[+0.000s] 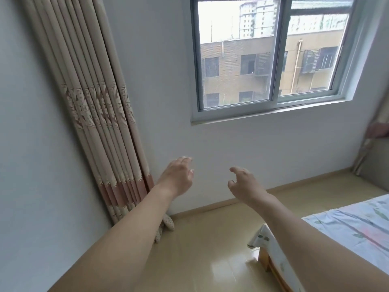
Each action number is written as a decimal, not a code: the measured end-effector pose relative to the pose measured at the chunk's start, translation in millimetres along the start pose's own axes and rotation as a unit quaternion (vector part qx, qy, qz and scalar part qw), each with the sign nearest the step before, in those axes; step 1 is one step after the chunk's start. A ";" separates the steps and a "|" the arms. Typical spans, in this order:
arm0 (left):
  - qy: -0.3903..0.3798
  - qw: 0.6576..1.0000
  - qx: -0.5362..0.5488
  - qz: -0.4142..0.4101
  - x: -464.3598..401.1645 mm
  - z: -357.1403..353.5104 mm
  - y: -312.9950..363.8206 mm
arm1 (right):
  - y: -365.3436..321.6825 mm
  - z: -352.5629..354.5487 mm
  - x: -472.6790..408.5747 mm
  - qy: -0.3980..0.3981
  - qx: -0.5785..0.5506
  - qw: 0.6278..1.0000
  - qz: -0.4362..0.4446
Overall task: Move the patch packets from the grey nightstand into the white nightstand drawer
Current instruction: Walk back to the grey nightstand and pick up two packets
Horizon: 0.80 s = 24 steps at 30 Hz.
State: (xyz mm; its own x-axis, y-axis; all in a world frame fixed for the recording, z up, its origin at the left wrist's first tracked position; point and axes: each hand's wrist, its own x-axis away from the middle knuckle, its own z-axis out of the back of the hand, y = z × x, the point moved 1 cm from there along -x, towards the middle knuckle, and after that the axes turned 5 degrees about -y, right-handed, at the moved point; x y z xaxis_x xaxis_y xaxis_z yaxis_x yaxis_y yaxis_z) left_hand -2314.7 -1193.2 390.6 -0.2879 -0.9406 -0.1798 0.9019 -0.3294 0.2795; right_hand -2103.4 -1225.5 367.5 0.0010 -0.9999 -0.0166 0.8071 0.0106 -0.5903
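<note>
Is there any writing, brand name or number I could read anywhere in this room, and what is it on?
None. No readable words or numbers show on the curtain, the bed sheet, the window or the buildings outside it. Both hands, left hand and right hand, are empty.

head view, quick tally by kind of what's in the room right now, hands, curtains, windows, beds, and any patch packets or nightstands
hands: 2, the left hand and the right hand, both holding nothing
curtains: 2, a gathered curtain at left and a curtain edge at right
windows: 1, the window
beds: 1, the bed
patch packets: 0 in view
nightstands: 0 in view
total: 6
</note>
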 end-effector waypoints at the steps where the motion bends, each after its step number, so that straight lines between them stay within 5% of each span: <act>1: -0.001 1.000 -0.003 -0.006 -29.4 -1.2 0.6 | 7.4 8.7 -26.5 0.005 0.000 1.000 -0.008; 12: -0.037 0.998 0.034 -0.042 -301.9 -61.4 -22.7 | 67.6 35.8 -268.7 0.009 0.017 0.998 -0.066; 24: -0.050 0.982 0.067 -0.171 -641.3 -115.6 -16.6 | 151.8 94.7 -542.5 0.097 0.016 0.975 -0.200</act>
State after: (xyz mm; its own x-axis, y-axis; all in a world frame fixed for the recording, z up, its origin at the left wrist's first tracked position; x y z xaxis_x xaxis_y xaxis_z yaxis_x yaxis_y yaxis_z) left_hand -2107.9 -575.0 392.2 -0.6027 -0.7742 -0.1933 0.6981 -0.6290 0.3422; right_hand -1925.5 -682.7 363.4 -0.4275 -0.9023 0.0562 0.7372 -0.3839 -0.5560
